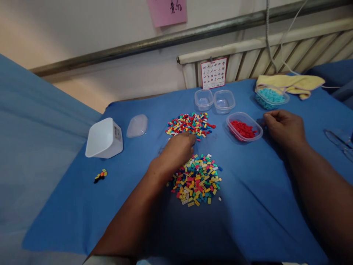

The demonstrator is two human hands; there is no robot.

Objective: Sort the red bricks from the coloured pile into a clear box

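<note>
My left hand (178, 151) is closed, its fingers curled at the near edge of a far pile of small building bricks (190, 124). What its fingertips hold, if anything, is hidden. Below that hand lies a nearer pile of mixed bricks (199, 180), yellow, pink, green, blue and white, partly covered by my wrist. My right hand (286, 129) rests closed on the blue cloth, just right of a clear tub (258, 134) with red bricks (242, 129) in it. Its fingertips are pinched together, and I cannot see anything between them.
Two clear tubs (204, 99) stand at the back. A tub of turquoise bricks (271, 96) sits by a yellow cloth (292, 82). At left are a white container (104, 138), a clear lid (137, 126) and several loose bricks (100, 176). Glasses (339, 141) lie far right.
</note>
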